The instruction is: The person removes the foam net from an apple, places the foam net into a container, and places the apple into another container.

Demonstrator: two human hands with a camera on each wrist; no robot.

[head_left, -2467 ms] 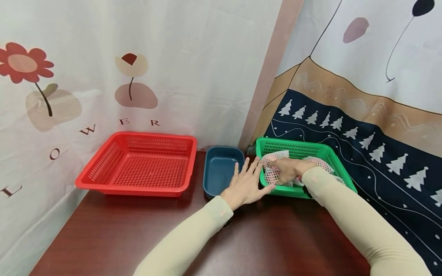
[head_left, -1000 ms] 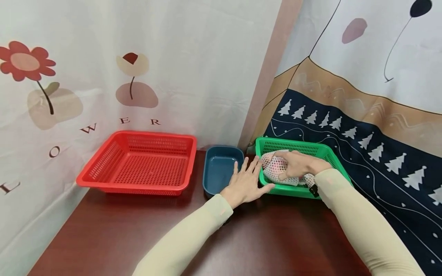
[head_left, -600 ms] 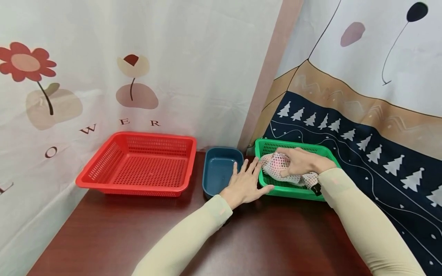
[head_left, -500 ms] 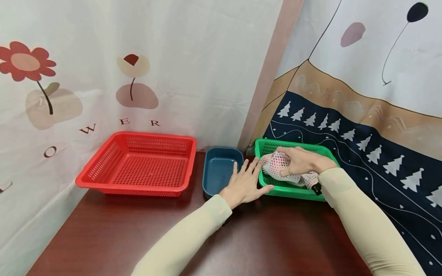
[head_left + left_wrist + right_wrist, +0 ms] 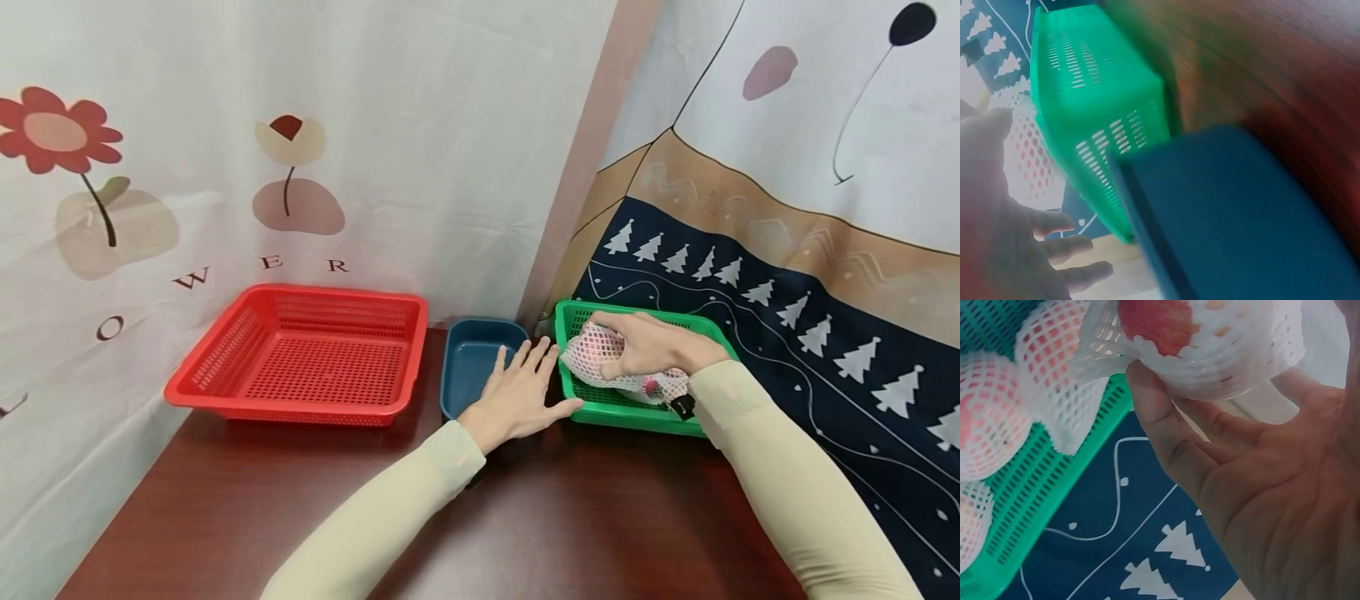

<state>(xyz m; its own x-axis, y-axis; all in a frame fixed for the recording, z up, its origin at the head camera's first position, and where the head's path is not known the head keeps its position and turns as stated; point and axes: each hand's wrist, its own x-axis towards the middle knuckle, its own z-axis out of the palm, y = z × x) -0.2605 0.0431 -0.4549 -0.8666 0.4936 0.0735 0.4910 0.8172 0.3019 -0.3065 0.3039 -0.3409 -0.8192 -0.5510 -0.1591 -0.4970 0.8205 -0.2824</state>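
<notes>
My right hand (image 5: 651, 343) grips an apple (image 5: 1160, 325) in a white foam net (image 5: 592, 348), fingers on one side and thumb on the other. It is raised over the green plastic basket (image 5: 637, 418), clear of the apples inside. In the right wrist view, more netted apples (image 5: 988, 419) lie in the basket, one with its net (image 5: 1075, 419) flared. My left hand (image 5: 513, 396), fingers straight and spread, hovers over the right side of the blue box (image 5: 468, 367), by the basket's left end. Nothing is in it.
A large red slotted basket (image 5: 330, 367) stands to the left on the dark wooden table (image 5: 300, 492). Behind everything hangs a printed curtain (image 5: 420, 150), with a navy tree-patterned part (image 5: 787, 350) at the right, close to the green basket.
My right hand has come up from deep in the green basket with the netted apple in its grip. Lately my left hand has shifted slightly left, away from the basket's rim.
</notes>
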